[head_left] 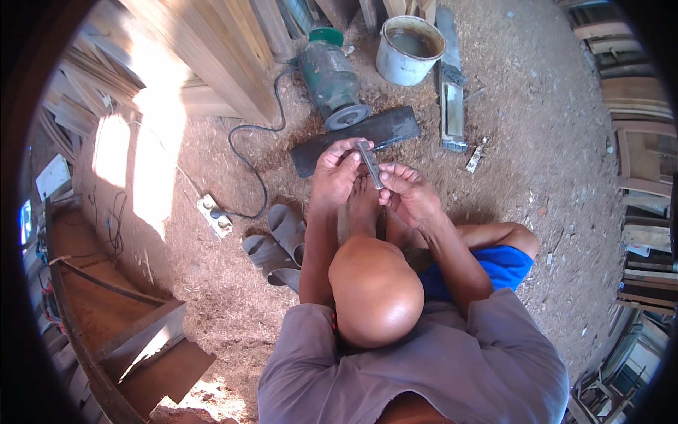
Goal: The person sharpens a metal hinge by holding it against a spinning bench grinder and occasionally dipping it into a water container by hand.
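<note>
Above my bare feet, a narrow, flat grey metal blade is held slantwise between both hands. My left hand pinches its upper end between thumb and fingers. My right hand grips the lower end, with the thumb on its side. Just beyond my hands lies a dark, flat board. Behind that board stands a green electric grinder with a round grey wheel at its near end.
A white bucket of murky liquid stands right of the grinder, beside a long plank bearing a pale block. A black cord runs to a power strip. Grey sandals lie left. Timber leans at upper left; wooden frames line the right.
</note>
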`<act>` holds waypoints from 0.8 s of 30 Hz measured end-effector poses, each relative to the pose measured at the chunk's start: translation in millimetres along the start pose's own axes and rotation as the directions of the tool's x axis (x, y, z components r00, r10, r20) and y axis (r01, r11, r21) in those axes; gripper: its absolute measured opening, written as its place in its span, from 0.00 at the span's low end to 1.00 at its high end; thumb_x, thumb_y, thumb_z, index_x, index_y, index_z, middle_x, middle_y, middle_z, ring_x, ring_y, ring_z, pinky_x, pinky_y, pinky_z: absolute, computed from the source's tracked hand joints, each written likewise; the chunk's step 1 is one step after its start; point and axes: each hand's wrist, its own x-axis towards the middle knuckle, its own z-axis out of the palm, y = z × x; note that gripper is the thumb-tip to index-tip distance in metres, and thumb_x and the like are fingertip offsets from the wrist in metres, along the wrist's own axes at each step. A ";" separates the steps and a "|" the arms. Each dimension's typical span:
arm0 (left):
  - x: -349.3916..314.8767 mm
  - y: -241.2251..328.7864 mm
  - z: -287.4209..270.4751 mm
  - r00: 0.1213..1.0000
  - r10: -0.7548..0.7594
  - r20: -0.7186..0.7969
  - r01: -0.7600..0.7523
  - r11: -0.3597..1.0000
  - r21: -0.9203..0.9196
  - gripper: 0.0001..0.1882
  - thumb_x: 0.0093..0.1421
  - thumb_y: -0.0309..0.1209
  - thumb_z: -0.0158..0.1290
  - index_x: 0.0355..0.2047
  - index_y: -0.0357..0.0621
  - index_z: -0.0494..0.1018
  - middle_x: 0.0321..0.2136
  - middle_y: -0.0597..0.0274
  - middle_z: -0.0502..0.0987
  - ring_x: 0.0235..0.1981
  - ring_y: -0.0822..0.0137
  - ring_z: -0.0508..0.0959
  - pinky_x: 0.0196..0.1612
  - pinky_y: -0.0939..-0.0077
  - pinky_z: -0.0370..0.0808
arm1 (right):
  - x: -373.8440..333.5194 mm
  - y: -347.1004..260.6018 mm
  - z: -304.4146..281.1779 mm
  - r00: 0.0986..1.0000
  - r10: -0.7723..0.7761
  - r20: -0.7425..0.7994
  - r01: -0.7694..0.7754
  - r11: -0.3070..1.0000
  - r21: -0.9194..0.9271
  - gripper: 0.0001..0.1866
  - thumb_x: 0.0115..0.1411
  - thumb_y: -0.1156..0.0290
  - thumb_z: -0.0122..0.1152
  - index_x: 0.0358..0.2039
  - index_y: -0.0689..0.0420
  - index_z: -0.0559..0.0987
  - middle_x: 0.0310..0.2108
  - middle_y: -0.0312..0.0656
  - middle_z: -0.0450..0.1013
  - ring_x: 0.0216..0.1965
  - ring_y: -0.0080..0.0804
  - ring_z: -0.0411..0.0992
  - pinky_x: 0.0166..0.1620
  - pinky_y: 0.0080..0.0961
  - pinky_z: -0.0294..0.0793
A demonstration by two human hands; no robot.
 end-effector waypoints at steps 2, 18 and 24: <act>4.9 -1.0 3.4 1.000 0.015 0.022 -0.014 1.000 -0.016 0.12 0.61 0.21 0.48 0.46 0.39 0.69 0.44 0.52 0.75 0.42 0.62 0.77 0.47 0.65 0.76 | -5.2 -5.7 10.5 1.000 -0.023 0.014 0.023 0.999 0.035 0.08 0.59 0.77 0.58 0.40 0.60 0.76 0.29 0.37 0.75 0.24 0.17 0.69 0.28 0.13 0.72; 41.2 -0.5 52.7 0.990 -0.113 0.078 0.121 0.987 -0.103 0.01 0.61 0.23 0.50 0.33 0.40 0.71 0.28 0.61 0.76 0.29 0.72 0.77 0.32 0.79 0.77 | -33.4 -45.0 49.1 0.850 -0.526 -0.021 0.503 0.824 -0.262 0.07 0.60 0.77 0.57 0.39 0.63 0.75 0.33 0.45 0.77 0.34 0.26 0.76 0.36 0.18 0.75; 33.2 -0.9 57.4 0.988 -0.156 0.015 0.156 0.979 -0.131 0.02 0.61 0.23 0.52 0.31 0.39 0.71 0.26 0.64 0.75 0.25 0.74 0.76 0.28 0.81 0.76 | -31.2 -43.5 46.3 0.856 -0.515 -0.038 0.487 0.829 -0.276 0.07 0.60 0.75 0.57 0.38 0.63 0.75 0.31 0.44 0.77 0.31 0.23 0.74 0.35 0.18 0.74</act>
